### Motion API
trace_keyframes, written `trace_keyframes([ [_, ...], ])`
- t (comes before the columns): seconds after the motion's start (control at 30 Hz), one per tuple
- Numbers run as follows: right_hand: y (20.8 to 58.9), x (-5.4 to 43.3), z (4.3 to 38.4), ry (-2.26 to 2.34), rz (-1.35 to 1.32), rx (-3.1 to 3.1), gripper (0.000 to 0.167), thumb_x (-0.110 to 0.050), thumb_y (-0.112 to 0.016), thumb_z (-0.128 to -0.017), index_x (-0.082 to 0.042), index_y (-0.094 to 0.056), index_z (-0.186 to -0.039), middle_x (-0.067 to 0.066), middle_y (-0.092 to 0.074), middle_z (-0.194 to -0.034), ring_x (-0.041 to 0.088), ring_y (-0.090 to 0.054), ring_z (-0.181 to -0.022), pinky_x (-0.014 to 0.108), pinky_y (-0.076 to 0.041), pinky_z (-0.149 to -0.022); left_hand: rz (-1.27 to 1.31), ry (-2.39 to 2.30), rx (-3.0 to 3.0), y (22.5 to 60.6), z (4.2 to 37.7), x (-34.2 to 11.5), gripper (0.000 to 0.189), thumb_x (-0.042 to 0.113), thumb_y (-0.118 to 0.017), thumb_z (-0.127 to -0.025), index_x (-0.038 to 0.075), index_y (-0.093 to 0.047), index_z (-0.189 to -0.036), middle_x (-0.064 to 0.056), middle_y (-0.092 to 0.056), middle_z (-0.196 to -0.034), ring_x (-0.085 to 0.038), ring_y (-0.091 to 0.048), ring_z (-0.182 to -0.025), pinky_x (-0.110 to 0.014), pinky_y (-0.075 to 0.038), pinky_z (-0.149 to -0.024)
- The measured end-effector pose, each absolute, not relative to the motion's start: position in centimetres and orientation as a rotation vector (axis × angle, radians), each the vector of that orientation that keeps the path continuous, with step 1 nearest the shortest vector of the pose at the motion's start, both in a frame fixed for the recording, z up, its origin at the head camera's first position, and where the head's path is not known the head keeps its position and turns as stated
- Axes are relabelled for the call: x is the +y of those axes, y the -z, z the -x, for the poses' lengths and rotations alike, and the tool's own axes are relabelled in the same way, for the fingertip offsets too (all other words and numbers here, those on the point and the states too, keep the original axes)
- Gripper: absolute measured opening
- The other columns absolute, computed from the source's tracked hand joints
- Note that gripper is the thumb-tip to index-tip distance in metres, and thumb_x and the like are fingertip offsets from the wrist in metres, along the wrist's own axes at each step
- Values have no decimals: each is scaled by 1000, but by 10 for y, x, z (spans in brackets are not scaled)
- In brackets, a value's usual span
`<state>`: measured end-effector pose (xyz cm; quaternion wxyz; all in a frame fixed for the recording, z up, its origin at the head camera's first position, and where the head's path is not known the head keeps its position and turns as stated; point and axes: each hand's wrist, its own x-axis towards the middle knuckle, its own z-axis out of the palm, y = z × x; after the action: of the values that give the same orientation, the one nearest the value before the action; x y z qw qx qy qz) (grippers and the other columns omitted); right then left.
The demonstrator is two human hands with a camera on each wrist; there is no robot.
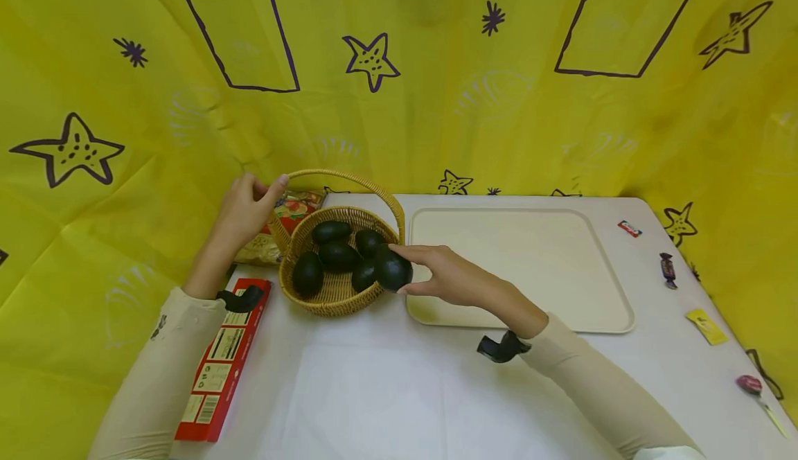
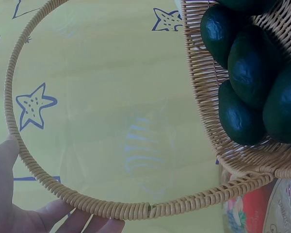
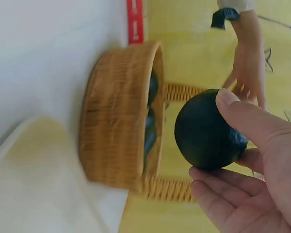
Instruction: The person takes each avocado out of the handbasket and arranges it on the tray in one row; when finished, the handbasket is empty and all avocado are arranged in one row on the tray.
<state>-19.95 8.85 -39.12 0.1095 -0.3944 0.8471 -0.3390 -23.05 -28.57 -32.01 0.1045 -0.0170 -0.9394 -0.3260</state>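
A round wicker basket [image 1: 333,305] holds several dark green avocados [image 1: 337,256]. Its tall arched handle [image 2: 109,210] is held at the left side by my left hand [image 1: 244,209], with thumb and fingers about the woven band. Over the basket's right edge, my right hand [image 1: 450,274] grips one avocado [image 3: 206,130] between the thumb and fingers. That fruit overlaps the basket rim in the head view, while the right wrist view shows it raised beyond the basket's opening.
A cream tray [image 1: 517,266] lies right of the basket. Left of it are a colourful food packet [image 1: 258,249] and a long red box [image 1: 223,359]. Along the right table edge lie small wrapped sweets [image 1: 668,270], a yellow packet [image 1: 707,326] and a lollipop [image 1: 750,385]. A yellow curtain [image 1: 424,120] hangs behind.
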Motion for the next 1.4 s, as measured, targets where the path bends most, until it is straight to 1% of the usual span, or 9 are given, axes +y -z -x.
trace_keyframes([
  [0.1, 395, 111, 198, 1041, 1098, 2513, 78, -27, -81, -96, -10, -42, -161, 7, -48, -162, 27, -46, -150, 47, -41, -119, 47, 979, -2774, 320, 230, -286, 68, 65, -45, -106, -3, -52, -107, -21, -52, -104, -33, -50, -82, -43, -40, -71],
  [0.23, 403, 135, 201, 1075, 1025, 2551, 79, -30, -81, -96, -11, -42, -162, 10, -48, -161, 33, -50, -147, 50, -42, -117, 46, 988, -2772, 321, 229, -287, 68, 65, -46, -106, -3, -51, -108, -21, -51, -105, -33, -49, -83, -43, -40, -72],
  [0.37, 417, 150, 213, 1079, 963, 2595, 81, -31, -81, -96, -11, -40, -163, 13, -48, -161, 38, -53, -143, 51, -45, -115, 50, 976, -2770, 321, 231, -287, 68, 64, -46, -106, -3, -52, -108, -21, -53, -103, -32, -50, -80, -43, -40, -70],
  [0.53, 437, 157, 233, 1121, 880, 2605, 80, -29, -80, -97, -10, -39, -163, 15, -47, -161, 41, -53, -142, 52, -44, -115, 55, 960, -2771, 320, 230, -286, 67, 64, -45, -107, -3, -53, -107, -20, -54, -99, -31, -50, -77, -42, -41, -69],
  [0.63, 448, 156, 244, 1136, 847, 2608, 79, -29, -80, -97, -9, -40, -163, 18, -48, -160, 45, -53, -141, 54, -44, -115, 56, 958, -2769, 320, 230, -286, 67, 64, -46, -106, -3, -53, -106, -20, -56, -98, -30, -52, -76, -42, -42, -68],
  [0.77, 460, 150, 256, 1125, 834, 2604, 79, -28, -79, -98, -7, -39, -163, 22, -47, -160, 47, -51, -141, 56, -44, -115, 48, 962, -2771, 320, 230, -285, 69, 65, -46, -106, -3, -53, -107, -20, -55, -99, -31, -51, -78, -42, -41, -67],
  [0.97, 470, 136, 271, 1101, 813, 2590, 80, -24, -80, -97, -5, -38, -163, 24, -47, -159, 45, -48, -145, 56, -41, -117, 35, 971, -2773, 320, 231, -285, 70, 65, -47, -106, -4, -53, -108, -21, -54, -101, -33, -49, -81, -42, -41, -68],
  [1.13, 477, 124, 282, 1072, 815, 2606, 79, -23, -80, -97, -2, -40, -161, 24, -49, -157, 43, -49, -145, 56, -42, -117, 39, 965, -2772, 320, 230, -285, 69, 65, -46, -106, -3, -53, -109, -20, -54, -101, -32, -50, -80, -42, -41, -69],
  [1.4, 481, 109, 285, 1064, 837, 2619, 77, -18, -83, -94, -6, -44, -159, 22, -52, -156, 41, -50, -145, 56, -40, -118, 50, 973, -2769, 320, 231, -286, 65, 62, -46, -107, -2, -53, -106, -20, -54, -101, -31, -50, -79, -43, -40, -71],
])
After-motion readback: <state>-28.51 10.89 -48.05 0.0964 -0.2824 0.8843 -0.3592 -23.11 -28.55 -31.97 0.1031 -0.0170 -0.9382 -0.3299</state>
